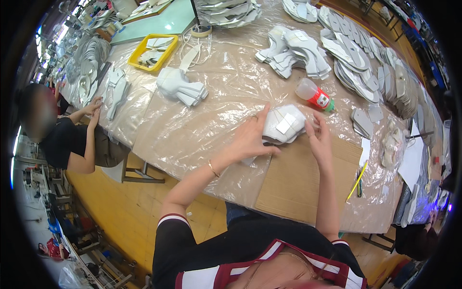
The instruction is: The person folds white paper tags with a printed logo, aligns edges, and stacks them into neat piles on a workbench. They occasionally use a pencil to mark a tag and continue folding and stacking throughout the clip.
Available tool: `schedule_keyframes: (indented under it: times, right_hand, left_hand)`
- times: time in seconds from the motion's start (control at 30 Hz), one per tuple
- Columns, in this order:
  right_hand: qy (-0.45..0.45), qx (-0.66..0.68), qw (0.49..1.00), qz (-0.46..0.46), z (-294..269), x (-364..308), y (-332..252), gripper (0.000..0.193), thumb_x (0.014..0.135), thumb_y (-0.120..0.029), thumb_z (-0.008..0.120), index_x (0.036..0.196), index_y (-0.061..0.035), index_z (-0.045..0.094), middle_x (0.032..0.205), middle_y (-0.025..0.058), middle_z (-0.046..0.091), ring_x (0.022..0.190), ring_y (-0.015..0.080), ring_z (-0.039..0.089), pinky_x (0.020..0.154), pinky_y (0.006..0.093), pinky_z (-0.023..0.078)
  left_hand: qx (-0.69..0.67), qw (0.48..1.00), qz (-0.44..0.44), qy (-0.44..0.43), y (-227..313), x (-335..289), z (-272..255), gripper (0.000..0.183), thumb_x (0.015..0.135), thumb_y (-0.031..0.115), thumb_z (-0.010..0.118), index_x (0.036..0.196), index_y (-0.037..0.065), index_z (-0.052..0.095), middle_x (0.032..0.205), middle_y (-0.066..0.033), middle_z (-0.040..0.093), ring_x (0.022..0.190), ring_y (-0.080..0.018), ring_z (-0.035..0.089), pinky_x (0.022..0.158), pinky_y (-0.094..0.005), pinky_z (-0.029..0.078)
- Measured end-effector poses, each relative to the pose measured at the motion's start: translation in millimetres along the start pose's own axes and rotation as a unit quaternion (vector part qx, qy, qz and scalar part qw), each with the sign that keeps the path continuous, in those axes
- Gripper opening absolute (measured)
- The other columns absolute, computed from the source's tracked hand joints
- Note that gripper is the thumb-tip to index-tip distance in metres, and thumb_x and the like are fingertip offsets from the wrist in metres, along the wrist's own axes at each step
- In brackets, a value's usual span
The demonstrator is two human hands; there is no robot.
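A bundle of white cut pieces (281,118) lies on the plastic-covered table, with a small white label (287,123) and a thin band across its top. My left hand (252,135) is at its left side, fingers stretched and spread, thumb apart along the near edge. At the opposite side my right hand (318,139) has its fingers bent, with thumb and fingertips at the bundle's edge. Beneath my right forearm is a flat brown cardboard sheet (288,183). Just beyond the bundle lies a clear bottle (315,94) with a red label and green cap.
Another white bundle (180,85) and a yellow tray (153,52) of pieces sit to the left. Stacks of pieces (296,50) fill the far side and right (351,62). A yellow pencil-like stick (357,181) lies at right. A person (67,130) stands by the left table edge.
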State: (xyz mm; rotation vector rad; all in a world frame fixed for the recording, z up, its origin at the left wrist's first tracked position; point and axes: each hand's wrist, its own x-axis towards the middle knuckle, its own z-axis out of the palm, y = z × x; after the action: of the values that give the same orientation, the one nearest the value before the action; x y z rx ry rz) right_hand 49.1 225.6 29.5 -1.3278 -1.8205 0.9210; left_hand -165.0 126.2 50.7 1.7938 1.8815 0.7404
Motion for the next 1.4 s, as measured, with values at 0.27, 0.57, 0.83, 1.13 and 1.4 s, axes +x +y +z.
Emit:
schedule_keyframes:
  times: [0.27,0.57,0.83,1.13,1.4]
  right_hand:
    - [-0.020,0.176,0.981,0.083,-3,-27,41,0.039,0.093,-0.009,0.064,0.129,0.0022,0.053,0.112,0.0081,0.058,0.087,0.0087,0.054,0.074,0.0225,0.049]
    - [0.019,0.003,0.998,-0.062,6,-41,31,0.016,0.090,-0.005,0.065,0.105,-0.0009,0.064,0.102,0.0113,0.061,0.084,0.0200,0.063,0.072,0.0281,0.053]
    - [0.018,0.011,0.999,-0.035,7,-39,26,0.011,0.091,-0.007,0.064,0.099,0.0002,0.065,0.093,0.0082,0.061,0.076,0.0159,0.059,0.066,0.0271,0.049]
    - [0.040,0.014,0.997,-0.065,5,-39,22,0.012,0.091,-0.009,0.066,0.097,0.0007,0.066,0.082,0.0070,0.060,0.069,0.0142,0.058,0.061,0.0265,0.047]
    - [0.055,0.014,0.995,-0.080,7,-38,31,0.010,0.087,-0.006,0.065,0.094,0.0007,0.066,0.085,0.0129,0.062,0.073,0.0258,0.063,0.067,0.0338,0.052]
  left_hand:
    - [-0.089,0.995,-0.029,0.038,-8,8,-10,0.086,0.060,0.038,0.087,0.130,0.007,0.048,0.106,-0.0212,0.064,0.097,-0.0352,0.064,0.084,-0.0403,0.051]
    - [-0.300,0.910,-0.001,0.287,-17,97,-65,0.075,0.060,0.028,0.091,0.117,0.004,0.049,0.104,-0.0142,0.065,0.095,-0.0238,0.064,0.083,-0.0358,0.052]
    - [-0.051,0.944,-0.165,0.281,-63,204,-37,0.093,0.064,0.058,0.082,0.129,0.001,0.048,0.114,-0.0228,0.063,0.107,-0.0366,0.062,0.090,-0.0422,0.050]
    - [0.192,0.644,-0.523,0.524,-196,57,-115,0.102,0.083,0.073,0.050,0.137,-0.013,0.042,0.138,-0.0326,0.046,0.132,-0.0421,0.043,0.111,-0.0468,0.032]
    - [-0.130,0.752,-0.533,0.365,-325,28,-152,0.115,0.058,0.072,0.078,0.124,-0.019,0.053,0.126,-0.0307,0.058,0.118,-0.0365,0.057,0.102,-0.0394,0.045]
